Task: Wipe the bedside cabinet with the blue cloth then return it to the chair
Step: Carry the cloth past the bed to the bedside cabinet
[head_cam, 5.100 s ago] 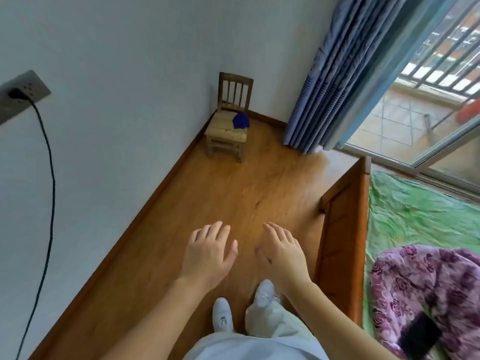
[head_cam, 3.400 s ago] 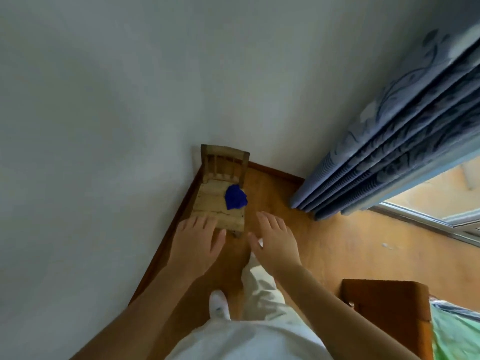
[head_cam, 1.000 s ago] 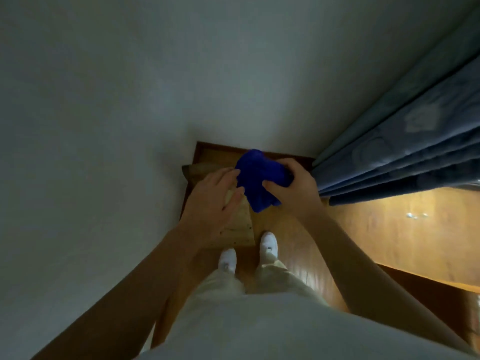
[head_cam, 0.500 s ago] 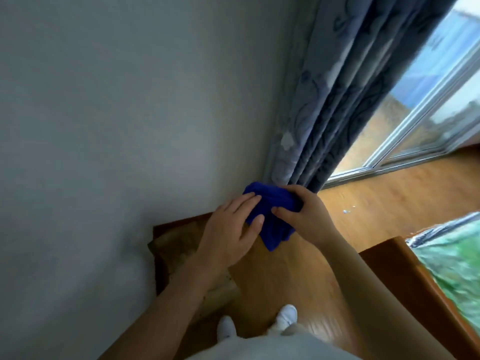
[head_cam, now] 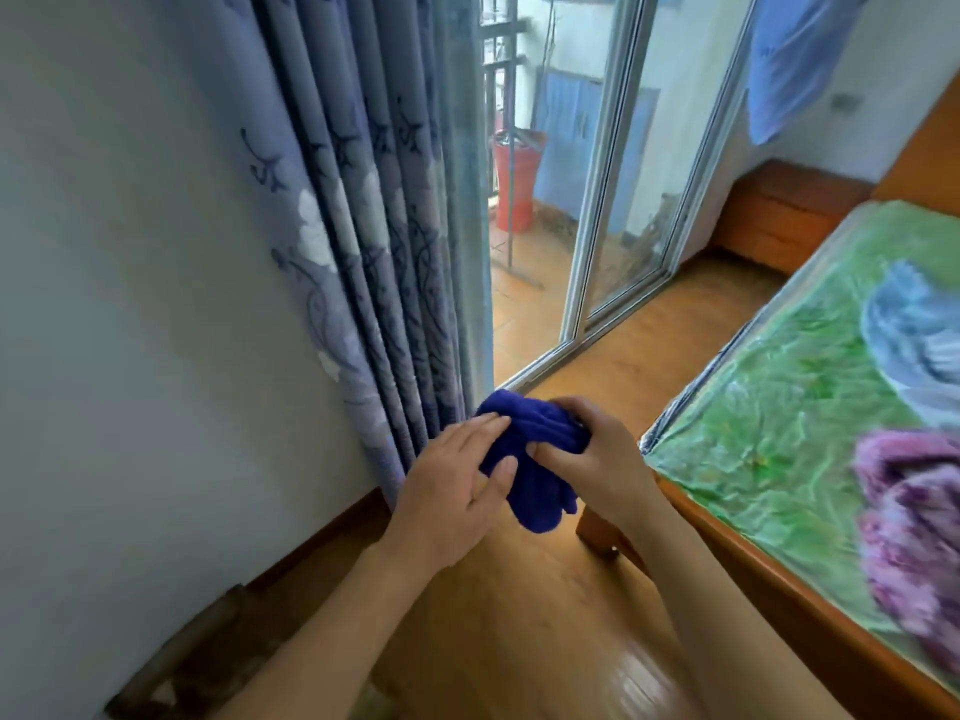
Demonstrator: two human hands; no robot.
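The blue cloth [head_cam: 535, 459] is bunched in the air in front of me, above the wooden floor. My right hand [head_cam: 597, 459] grips it from the right, fingers curled into the fabric. My left hand [head_cam: 452, 491] lies against its left side with fingers nearly straight and the thumb touching the cloth. The small wooden chair [head_cam: 202, 662] shows only as a blurred back at the bottom left, against the wall. The wooden bedside cabinet [head_cam: 789, 210] stands at the far right, beyond the bed, by the window.
A bed [head_cam: 810, 439] with a green sheet, wooden frame and a purple blanket [head_cam: 914, 517] fills the right. Blue patterned curtains [head_cam: 374, 241] hang left of the glass sliding door [head_cam: 623, 200]. A strip of wooden floor [head_cam: 649, 345] runs between bed and door.
I have turned to the right with the cloth held in both hands. The chair has slid to the bottom left, and the bed, door and cabinet have come into view.
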